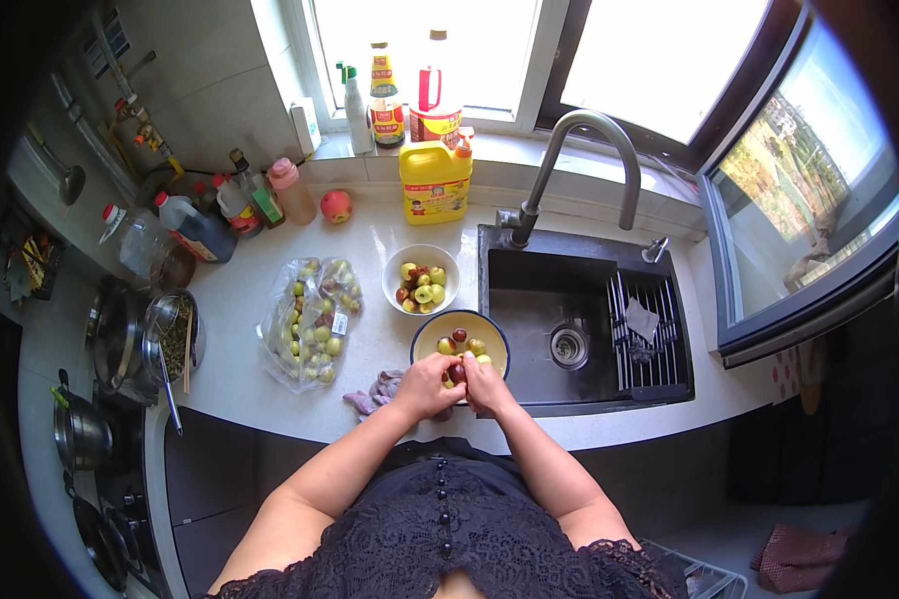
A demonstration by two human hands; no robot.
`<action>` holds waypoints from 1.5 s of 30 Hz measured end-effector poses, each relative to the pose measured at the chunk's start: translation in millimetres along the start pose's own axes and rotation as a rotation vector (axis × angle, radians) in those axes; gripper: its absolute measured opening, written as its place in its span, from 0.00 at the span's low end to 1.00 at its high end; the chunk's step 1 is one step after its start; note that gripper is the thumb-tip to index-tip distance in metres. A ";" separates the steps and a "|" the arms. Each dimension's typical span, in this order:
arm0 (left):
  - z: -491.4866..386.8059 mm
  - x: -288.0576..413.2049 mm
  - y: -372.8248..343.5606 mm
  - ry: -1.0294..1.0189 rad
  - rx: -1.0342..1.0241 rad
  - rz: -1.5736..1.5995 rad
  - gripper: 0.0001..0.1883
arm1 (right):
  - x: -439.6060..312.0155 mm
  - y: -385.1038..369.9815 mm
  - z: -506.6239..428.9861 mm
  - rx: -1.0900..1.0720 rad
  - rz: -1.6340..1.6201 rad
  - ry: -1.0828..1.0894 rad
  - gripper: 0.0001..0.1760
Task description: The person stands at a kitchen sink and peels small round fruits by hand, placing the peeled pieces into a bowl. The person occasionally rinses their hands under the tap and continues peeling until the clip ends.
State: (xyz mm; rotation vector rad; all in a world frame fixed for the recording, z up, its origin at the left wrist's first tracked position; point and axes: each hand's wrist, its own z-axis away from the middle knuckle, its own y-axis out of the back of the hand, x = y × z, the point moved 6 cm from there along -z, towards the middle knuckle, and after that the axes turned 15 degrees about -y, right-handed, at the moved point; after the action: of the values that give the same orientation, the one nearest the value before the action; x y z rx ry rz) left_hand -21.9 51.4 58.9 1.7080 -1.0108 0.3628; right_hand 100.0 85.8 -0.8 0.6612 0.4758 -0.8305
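Observation:
My left hand (425,385) and my right hand (487,385) meet over the near part of a cream enamel bowl (424,341) with a dark blue rim. Between their fingertips they hold a dark red jujube (457,373). Several green and reddish jujubes (446,345) lie in that bowl, partly covered by my hands. Just behind it a white bowl (391,278) holds a heap of green and brown jujubes (424,294). To the left lies a clear plastic bag (277,352) of jujubes with a label on it. A crumpled greyish-purple cloth (378,391) touches the counter beside my left wrist.
At the right is a dark sink (524,382) with a tall curved faucet (569,123) and a drying rack (622,344). A yellow jug (434,183) and a red apple (336,207) stand behind. Bottles (195,224) and a steel pot (198,348) occupy the left. An open window sash (727,314) juts in.

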 end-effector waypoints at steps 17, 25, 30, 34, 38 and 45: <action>-26.0 -44.2 -37.1 0.017 -0.178 -0.456 0.11 | -14.8 23.5 -20.4 0.519 0.364 0.353 0.15; -21.2 -32.7 -12.1 0.194 0.147 0.392 0.18 | -15.5 15.9 -17.1 -0.119 -0.262 0.024 0.34; -14.8 -37.6 -12.9 0.332 0.086 0.678 0.18 | -25.2 25.2 -9.5 0.438 0.010 0.388 0.33; -9.4 -36.0 -6.9 0.549 0.140 1.020 0.18 | -34.9 20.7 -0.7 0.162 -0.120 0.231 0.35; -5.9 -33.6 -5.1 0.478 0.177 1.053 0.19 | -45.6 16.0 12.6 0.092 0.002 0.212 0.35; -7.5 -24.2 -8.2 0.312 -0.006 0.868 0.18 | -36.7 20.1 12.2 0.283 0.090 0.339 0.33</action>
State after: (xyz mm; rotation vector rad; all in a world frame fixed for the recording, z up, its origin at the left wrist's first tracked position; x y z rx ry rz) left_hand -28.2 69.5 40.4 1.0724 -1.4634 1.1368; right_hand 95.8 106.2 37.5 1.0868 0.6346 -0.7080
